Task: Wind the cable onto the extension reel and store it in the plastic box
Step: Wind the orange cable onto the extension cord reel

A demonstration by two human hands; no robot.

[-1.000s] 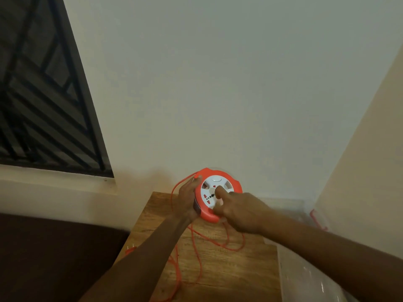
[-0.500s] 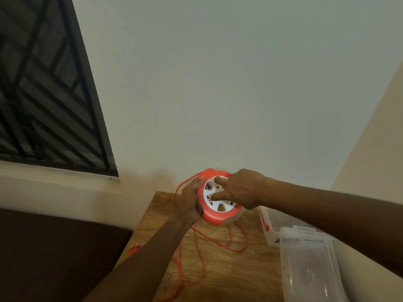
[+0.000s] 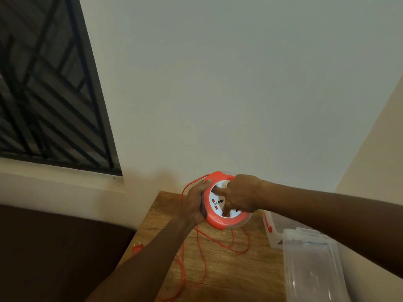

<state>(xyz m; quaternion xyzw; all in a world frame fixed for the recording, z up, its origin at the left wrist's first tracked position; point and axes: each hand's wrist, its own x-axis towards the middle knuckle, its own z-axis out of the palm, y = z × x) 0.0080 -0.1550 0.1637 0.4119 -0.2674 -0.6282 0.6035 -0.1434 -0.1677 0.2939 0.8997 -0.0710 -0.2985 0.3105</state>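
While held above the wooden table (image 3: 220, 277), the orange extension reel (image 3: 220, 219) is gripped at both sides.

Left hand (image 3: 195, 202) curls round the reel's rim; right hand (image 3: 238, 196) has fingers curled into its white face. Loose orange cable (image 3: 202, 253) lies on the table; clear plastic box (image 3: 272, 234) stands right, lid (image 3: 314, 269) beside.

Orange-and-white reel (image 3: 224, 212), orange cable (image 3: 218, 243), brown wood-grain table (image 3: 229, 271).

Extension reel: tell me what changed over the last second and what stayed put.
The right hand swept from the lower right of the extension reel face up to its top, fingers in the white hub, apparently cranking it. The orange cable loop on the wooden table looks slightly smaller. The left hand grips the reel's left rim as before; the plug has not moved.
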